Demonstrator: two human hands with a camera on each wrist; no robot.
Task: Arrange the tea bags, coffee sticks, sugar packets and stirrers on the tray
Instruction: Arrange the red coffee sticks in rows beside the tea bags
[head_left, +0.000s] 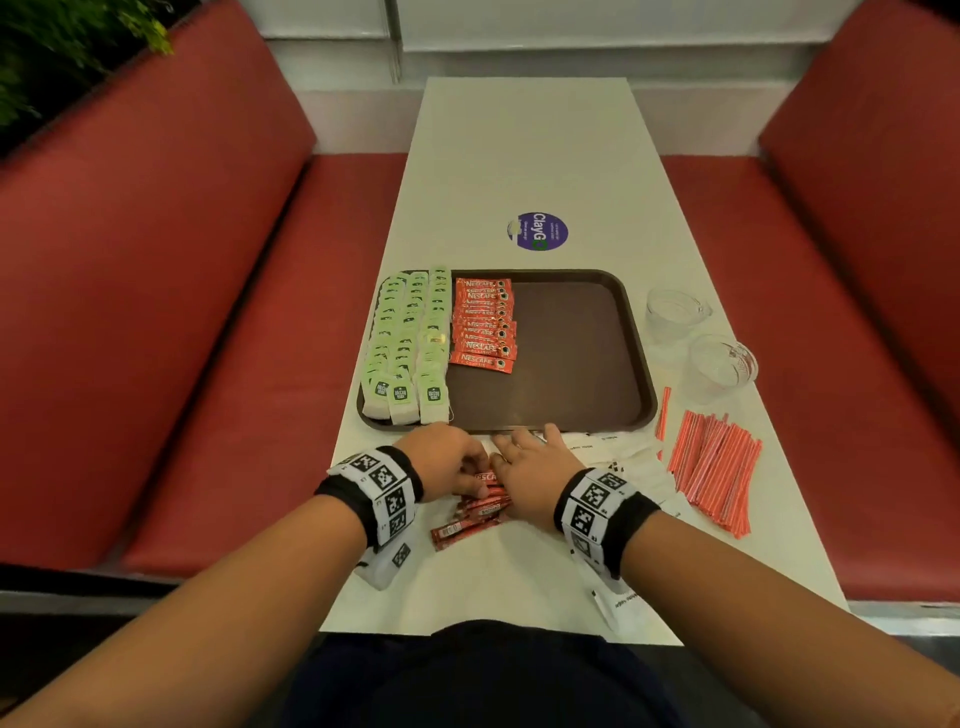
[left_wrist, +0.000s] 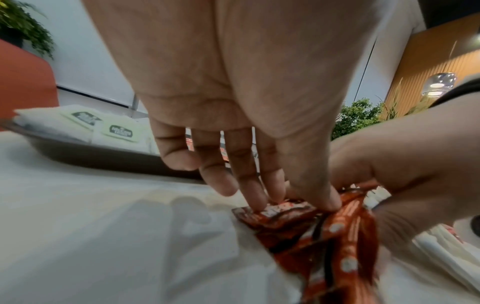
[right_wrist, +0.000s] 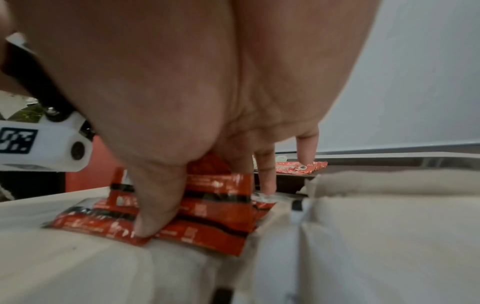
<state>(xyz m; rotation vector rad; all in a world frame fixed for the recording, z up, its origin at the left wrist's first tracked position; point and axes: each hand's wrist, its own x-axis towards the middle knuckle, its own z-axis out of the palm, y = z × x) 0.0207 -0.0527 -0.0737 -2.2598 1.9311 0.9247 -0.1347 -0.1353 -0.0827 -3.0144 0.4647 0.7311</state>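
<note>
A brown tray (head_left: 571, 358) carries rows of green-tagged tea bags (head_left: 405, 343) on its left part and a column of red coffee sticks (head_left: 483, 325) beside them. Both hands meet over a loose pile of coffee sticks (head_left: 475, 512) on the table, just in front of the tray's near rim. My left hand (left_wrist: 293, 202) pinches one stick (left_wrist: 280, 211) between thumb and fingers. My right hand (right_wrist: 197, 197) has its thumb (right_wrist: 155, 216) pressed on a small stack of sticks (right_wrist: 213, 205), with fingers behind it. White sugar packets (head_left: 623, 452) and orange stirrers (head_left: 714, 467) lie to the right.
Two clear glass cups (head_left: 675, 312) (head_left: 722, 364) stand right of the tray. A purple round sticker (head_left: 537, 231) is on the table beyond it. Red benches (head_left: 208, 312) flank the narrow white table. The tray's right half is bare.
</note>
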